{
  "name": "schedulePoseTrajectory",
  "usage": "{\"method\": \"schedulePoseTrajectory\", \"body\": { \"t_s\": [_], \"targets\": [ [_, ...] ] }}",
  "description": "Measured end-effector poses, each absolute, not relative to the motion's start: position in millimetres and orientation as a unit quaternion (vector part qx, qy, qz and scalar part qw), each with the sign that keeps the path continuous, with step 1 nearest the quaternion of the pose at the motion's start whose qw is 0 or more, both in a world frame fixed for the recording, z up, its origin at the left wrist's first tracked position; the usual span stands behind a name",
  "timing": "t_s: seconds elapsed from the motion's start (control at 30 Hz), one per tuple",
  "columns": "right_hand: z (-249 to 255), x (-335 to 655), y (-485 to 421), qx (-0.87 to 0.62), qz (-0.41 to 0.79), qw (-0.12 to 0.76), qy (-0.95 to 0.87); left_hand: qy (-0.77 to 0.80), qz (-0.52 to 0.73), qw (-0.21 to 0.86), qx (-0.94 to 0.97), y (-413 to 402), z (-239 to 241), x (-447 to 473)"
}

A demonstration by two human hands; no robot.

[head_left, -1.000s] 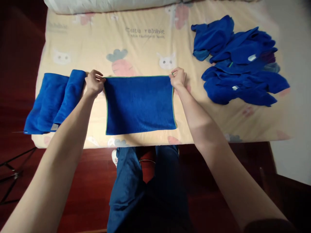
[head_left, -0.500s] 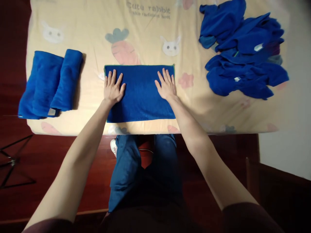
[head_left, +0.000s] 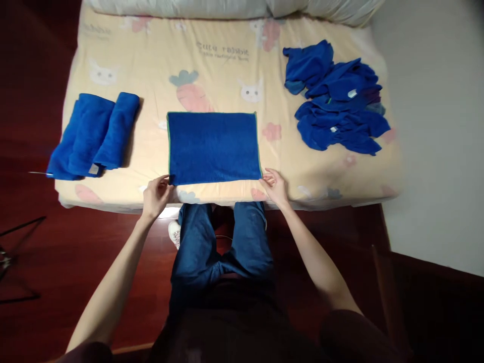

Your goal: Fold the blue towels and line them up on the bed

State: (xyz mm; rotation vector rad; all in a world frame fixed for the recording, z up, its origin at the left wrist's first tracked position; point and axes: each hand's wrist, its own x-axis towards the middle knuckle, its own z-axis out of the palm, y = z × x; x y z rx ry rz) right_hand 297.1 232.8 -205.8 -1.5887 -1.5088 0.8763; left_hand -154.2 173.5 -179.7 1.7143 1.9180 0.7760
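A blue towel with green-edged sides lies flat as a rectangle on the bed, close to the front edge. My left hand pinches its near left corner between thumb and fingers. At the near right corner, my right hand has thumb and fingers closed on the towel in the same way. To the left lie several rolled or folded blue towels, side by side, one with a white tag. On the right is a loose heap of crumpled blue towels with white tags showing.
The bed has a yellow sheet printed with carrots and rabbits. Pale bedding runs along its far side. A white wall stands at the right, a dark tripod leg at the lower left on the red-brown floor.
Both hands have gone from lying flat on the towel to pinching its near corners. The camera view has shifted, so more of the bed's far side shows.
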Motion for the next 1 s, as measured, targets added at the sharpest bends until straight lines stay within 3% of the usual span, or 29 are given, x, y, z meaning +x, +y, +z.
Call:
{"method": "schedulePoseTrajectory", "body": {
  "t_s": [0.37, 0.57, 0.87, 1.0],
  "targets": [
    [-205.2, 287.6, 230.4, -0.647, 0.325, 0.395, -0.566, 0.678, 0.417, 0.343, 0.499, 177.3, -187.2, -159.6],
    [-207.7, 282.4, 229.9, -0.617, 0.360, 0.405, -0.570, 0.679, 0.416, 0.362, 0.485, 178.7, -189.4, -160.2],
    [-201.5, 292.4, 239.8, -0.643, 0.387, 0.359, -0.555, 0.706, 0.389, 0.303, 0.508, 178.2, -195.4, -163.6],
    [-191.4, 283.3, 233.6, -0.688, 0.315, 0.302, -0.579, 0.732, 0.338, 0.249, 0.537, 172.2, -192.2, -155.6]
  ]
}}
